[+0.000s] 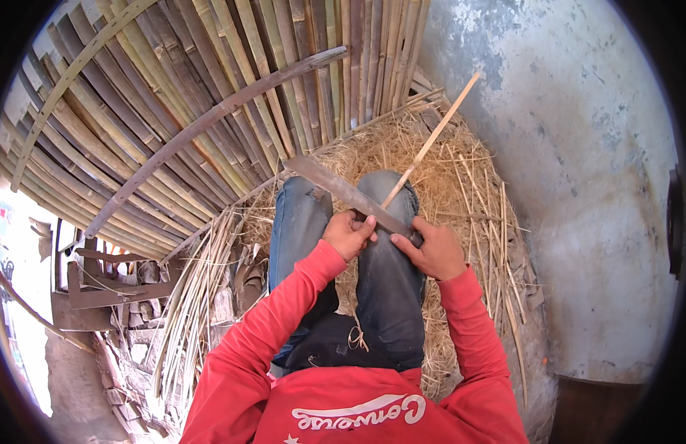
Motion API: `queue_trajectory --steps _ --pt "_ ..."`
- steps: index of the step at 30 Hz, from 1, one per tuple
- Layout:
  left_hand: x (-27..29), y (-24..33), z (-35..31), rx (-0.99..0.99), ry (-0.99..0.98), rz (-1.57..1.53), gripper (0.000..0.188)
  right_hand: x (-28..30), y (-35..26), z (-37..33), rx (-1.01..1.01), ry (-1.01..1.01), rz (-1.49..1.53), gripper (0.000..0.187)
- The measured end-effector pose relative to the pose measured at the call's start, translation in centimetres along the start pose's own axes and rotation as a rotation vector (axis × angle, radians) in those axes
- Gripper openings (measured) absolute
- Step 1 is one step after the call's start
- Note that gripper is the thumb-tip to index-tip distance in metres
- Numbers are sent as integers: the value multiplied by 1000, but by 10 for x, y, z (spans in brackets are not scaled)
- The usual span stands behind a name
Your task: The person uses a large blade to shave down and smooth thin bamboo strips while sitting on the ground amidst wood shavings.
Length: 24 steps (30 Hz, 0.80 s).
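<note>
My right hand (439,250) is wrapped round the handle end of a long, broad-bladed knife (346,192), just above my right knee. The dark blade slants away to the upper left, across both knees. My left hand (349,234) is closed in a pinch beside the blade's near edge, its thumb toward the handle. A thin, pale bamboo strip (434,140) runs from beneath the blade up to the right, toward the wall. Its lower end is hidden by the blade and my left fingers, which appear to grip it.
A fence-like panel of bamboo slats (209,96) leans at the upper left. Fine shavings (380,144) cover the ground around my legs. Bundled thin strips (191,318) lie to the left, loose strips (498,244) to the right. A grey wall (580,185) closes the right side.
</note>
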<state>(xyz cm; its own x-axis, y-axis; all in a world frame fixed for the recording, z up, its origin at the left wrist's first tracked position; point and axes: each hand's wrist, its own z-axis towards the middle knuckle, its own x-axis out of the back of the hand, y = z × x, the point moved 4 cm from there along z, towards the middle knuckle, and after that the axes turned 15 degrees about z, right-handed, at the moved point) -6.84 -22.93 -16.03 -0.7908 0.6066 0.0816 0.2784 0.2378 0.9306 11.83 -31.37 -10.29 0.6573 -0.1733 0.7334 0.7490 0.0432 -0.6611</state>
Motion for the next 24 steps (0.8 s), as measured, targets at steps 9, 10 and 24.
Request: queue_trajectory --steps 9,10,24 --pt "4 -14 5 -114 -105 -209 29 0 -5 -1 -60 -25 -37 57" --pt "5 -15 5 -149 -107 -227 30 1 -8 -1 -55 -40 -48 58" --pt "3 -20 8 -123 143 134 50 -4 -7 -3 -197 -60 51 61"
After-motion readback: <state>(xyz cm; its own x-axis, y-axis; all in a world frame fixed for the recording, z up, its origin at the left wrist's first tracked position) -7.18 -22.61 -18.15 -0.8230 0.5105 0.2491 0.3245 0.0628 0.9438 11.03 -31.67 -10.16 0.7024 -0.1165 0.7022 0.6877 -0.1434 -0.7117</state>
